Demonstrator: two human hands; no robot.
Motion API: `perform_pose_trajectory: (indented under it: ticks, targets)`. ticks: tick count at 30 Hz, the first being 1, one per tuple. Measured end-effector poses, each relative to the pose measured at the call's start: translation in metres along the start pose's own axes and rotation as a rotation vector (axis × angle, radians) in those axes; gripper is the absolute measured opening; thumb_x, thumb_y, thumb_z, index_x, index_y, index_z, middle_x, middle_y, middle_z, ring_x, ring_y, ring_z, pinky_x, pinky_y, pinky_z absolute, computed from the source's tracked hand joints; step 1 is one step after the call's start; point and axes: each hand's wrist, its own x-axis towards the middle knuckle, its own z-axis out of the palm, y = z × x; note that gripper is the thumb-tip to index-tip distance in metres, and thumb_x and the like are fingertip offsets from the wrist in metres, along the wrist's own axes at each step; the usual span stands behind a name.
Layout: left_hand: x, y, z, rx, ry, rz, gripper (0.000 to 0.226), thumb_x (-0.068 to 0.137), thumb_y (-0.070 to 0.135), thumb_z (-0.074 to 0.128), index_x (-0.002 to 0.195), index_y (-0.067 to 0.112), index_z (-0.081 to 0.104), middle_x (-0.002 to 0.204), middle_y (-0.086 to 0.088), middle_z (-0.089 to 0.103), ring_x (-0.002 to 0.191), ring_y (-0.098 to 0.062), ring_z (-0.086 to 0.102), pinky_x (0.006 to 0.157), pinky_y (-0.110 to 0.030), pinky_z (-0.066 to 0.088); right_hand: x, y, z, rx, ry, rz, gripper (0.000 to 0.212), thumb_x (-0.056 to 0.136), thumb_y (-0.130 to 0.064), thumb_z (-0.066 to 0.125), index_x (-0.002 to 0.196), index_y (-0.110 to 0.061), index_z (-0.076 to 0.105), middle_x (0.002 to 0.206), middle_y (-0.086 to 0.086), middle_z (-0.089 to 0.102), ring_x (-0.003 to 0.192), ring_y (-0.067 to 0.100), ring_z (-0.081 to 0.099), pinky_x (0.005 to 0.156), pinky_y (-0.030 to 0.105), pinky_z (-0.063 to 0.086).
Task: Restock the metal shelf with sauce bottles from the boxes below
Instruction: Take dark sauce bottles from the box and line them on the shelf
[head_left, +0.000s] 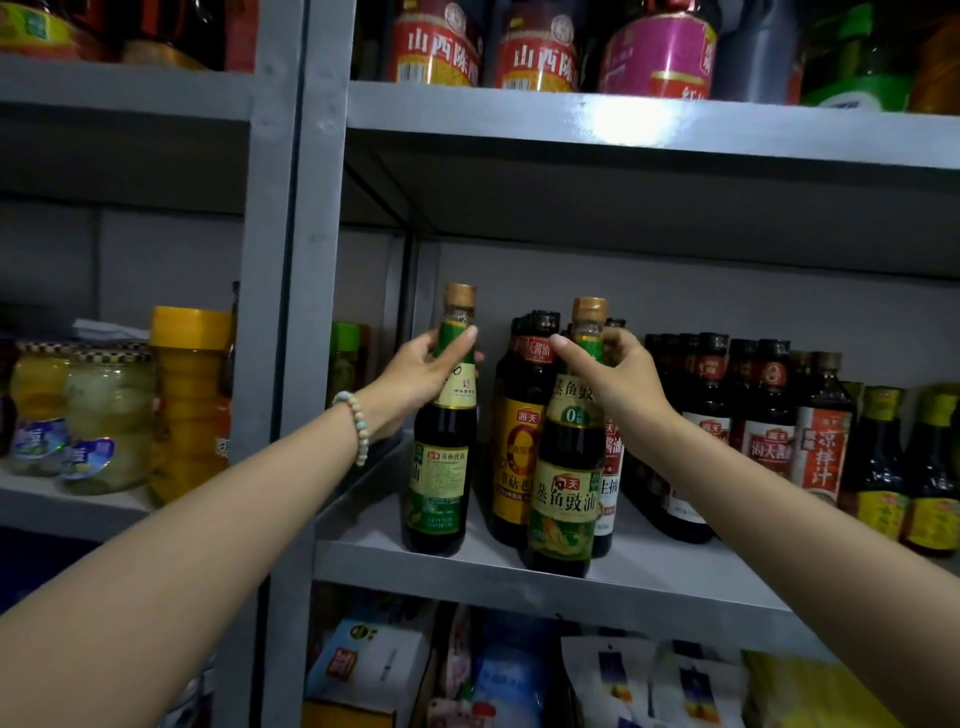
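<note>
Two dark sauce bottles with green labels and tan caps stand upright on the grey metal shelf (519, 566). My left hand (423, 371) grips the neck of the left bottle (439, 478), which stands at the shelf's left end. My right hand (618, 376) grips the neck of the right bottle (563, 499), which stands near the shelf's front edge. Between and behind them stands a dark bottle with a yellow label (514, 457). No boxes are in view.
More dark sauce bottles (769, 415) fill the shelf to the right. Large red-labelled bottles (436, 47) stand on the shelf above. Glass jars (104, 415) and an orange container (189, 400) sit on the left shelf unit. Packets (613, 675) lie on the shelf below.
</note>
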Motion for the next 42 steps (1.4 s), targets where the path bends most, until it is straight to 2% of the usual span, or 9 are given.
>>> perform_pose_trajectory:
  ticks: [5, 9, 14, 19, 26, 30, 36, 40, 42]
  targets:
    - [-0.023, -0.021, -0.013, 0.010, -0.009, -0.047, 0.045, 0.088, 0.037, 0.057, 0.128, 0.018, 0.048, 0.126, 0.001, 0.058, 0.110, -0.009, 0.057, 0.089, -0.023, 0.045, -0.012, -0.014, -0.006, -0.142, 0.166, -0.253, 0.062, 0.077, -0.040, 0.074, 0.129, -0.025, 0.044, 0.128, -0.003, 0.051, 0.118, 0.012, 0.050, 0.100, 0.029, 0.044]
    - [-0.042, -0.035, -0.022, 0.045, -0.006, -0.117, 0.053, 0.084, 0.037, 0.061, 0.133, 0.021, 0.046, 0.136, 0.000, 0.052, 0.115, -0.008, 0.050, 0.085, -0.021, 0.043, -0.031, -0.030, 0.021, -0.138, 0.051, -0.380, 0.052, 0.080, -0.035, 0.072, 0.127, -0.029, 0.049, 0.127, -0.009, 0.051, 0.118, 0.004, 0.048, 0.099, 0.020, 0.041]
    - [-0.061, -0.044, -0.026, 0.035, -0.039, -0.209, 0.057, 0.088, 0.035, 0.059, 0.139, 0.021, 0.038, 0.146, -0.005, 0.041, 0.130, -0.017, 0.042, 0.094, -0.028, 0.037, -0.042, -0.016, 0.064, -0.030, -0.187, -0.151, 0.051, 0.087, -0.027, 0.065, 0.134, -0.018, 0.047, 0.129, -0.008, 0.051, 0.116, 0.003, 0.046, 0.088, 0.011, 0.041]
    - [-0.068, -0.048, -0.020, 0.054, 0.015, -0.247, 0.062, 0.089, 0.039, 0.057, 0.143, 0.020, 0.033, 0.145, -0.003, 0.043, 0.125, -0.016, 0.045, 0.092, -0.036, 0.035, -0.047, 0.023, 0.088, 0.102, -0.209, 0.133, 0.051, 0.089, -0.028, 0.063, 0.136, -0.014, 0.046, 0.134, 0.004, 0.054, 0.116, 0.014, 0.052, 0.090, 0.024, 0.044]
    - [-0.065, -0.056, -0.009, -0.060, 0.139, -0.200, 0.056, 0.084, 0.030, 0.066, 0.135, 0.018, 0.046, 0.136, -0.003, 0.051, 0.121, -0.016, 0.051, 0.073, -0.017, 0.045, -0.034, 0.044, 0.098, 0.210, -0.158, 0.166, 0.050, 0.087, -0.023, 0.066, 0.133, -0.013, 0.049, 0.126, 0.006, 0.058, 0.115, 0.020, 0.055, 0.088, 0.030, 0.048]
    - [-0.061, -0.063, -0.010, -0.036, 0.192, -0.159, 0.052, 0.081, 0.028, 0.070, 0.128, 0.018, 0.051, 0.128, -0.002, 0.055, 0.116, -0.014, 0.052, 0.086, -0.025, 0.048, -0.029, 0.050, 0.097, 0.239, -0.216, 0.152, 0.047, 0.091, -0.024, 0.060, 0.136, -0.015, 0.047, 0.126, 0.004, 0.057, 0.111, 0.016, 0.055, 0.083, 0.027, 0.050]
    - [-0.055, -0.069, -0.023, -0.032, -0.070, -0.285, 0.042, 0.093, 0.038, 0.049, 0.132, 0.026, 0.043, 0.120, 0.008, 0.054, 0.111, -0.009, 0.050, 0.092, -0.029, 0.040, -0.021, 0.058, 0.096, 0.310, -0.307, 0.243, 0.052, 0.091, -0.029, 0.058, 0.140, -0.020, 0.042, 0.136, 0.008, 0.053, 0.121, 0.022, 0.054, 0.095, 0.039, 0.049]
    - [-0.050, -0.081, -0.024, -0.061, -0.146, -0.256, 0.042, 0.093, 0.032, 0.050, 0.132, 0.020, 0.043, 0.125, 0.004, 0.055, 0.094, 0.005, 0.054, 0.063, -0.009, 0.049, -0.021, 0.062, 0.096, 0.322, -0.313, 0.241, 0.049, 0.093, -0.027, 0.055, 0.139, -0.019, 0.043, 0.134, 0.007, 0.056, 0.120, 0.021, 0.056, 0.092, 0.034, 0.049]
    - [-0.048, -0.085, -0.027, -0.085, -0.156, -0.219, 0.052, 0.086, 0.036, 0.059, 0.133, 0.022, 0.044, 0.133, 0.003, 0.052, 0.108, -0.002, 0.054, 0.075, -0.014, 0.050, -0.022, 0.062, 0.095, 0.316, -0.324, 0.242, 0.049, 0.092, -0.030, 0.056, 0.139, -0.021, 0.043, 0.132, 0.006, 0.057, 0.118, 0.020, 0.057, 0.093, 0.035, 0.049]
